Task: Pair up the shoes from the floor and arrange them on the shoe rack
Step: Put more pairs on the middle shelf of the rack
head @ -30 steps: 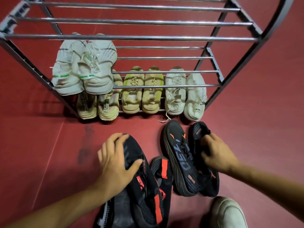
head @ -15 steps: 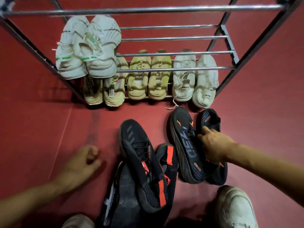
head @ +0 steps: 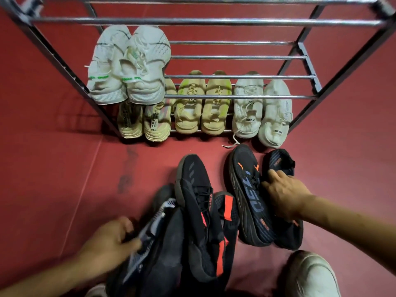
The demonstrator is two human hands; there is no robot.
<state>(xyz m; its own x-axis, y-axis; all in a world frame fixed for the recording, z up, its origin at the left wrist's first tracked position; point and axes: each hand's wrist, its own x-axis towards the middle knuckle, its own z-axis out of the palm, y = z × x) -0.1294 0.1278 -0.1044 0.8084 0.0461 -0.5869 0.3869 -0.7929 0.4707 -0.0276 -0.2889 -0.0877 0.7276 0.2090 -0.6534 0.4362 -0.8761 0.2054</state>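
We face the red floor (head: pixel 64 168) and the steel-tube shoe rack (head: pixel 235 96) standing on it. Its bottom shelf carries three pale pairs, and one white knit pair (head: pixel 128 67) sits at the left of the shelf above, whose right side is free. On the floor just before the rack lie the dark shoes yet to be paired: a heap of black mesh trainers with red patches (head: pixel 203 221) in the middle, and to its right a black trainer with blue lettering and orange marks (head: pixel 250 196), tipped on its side, long axis pointing at the rack. Just beside it lies a black knit shoe with an open collar (head: pixel 278 163). Our right hand (head: pixel 285 196) rests on this pair, fingers curled at the collar, so it is nearer. Our left hand (head: pixel 111 243), blurred, seems to pinch a black-and-white shoe (head: pixel 150 228) at the heap's left edge.
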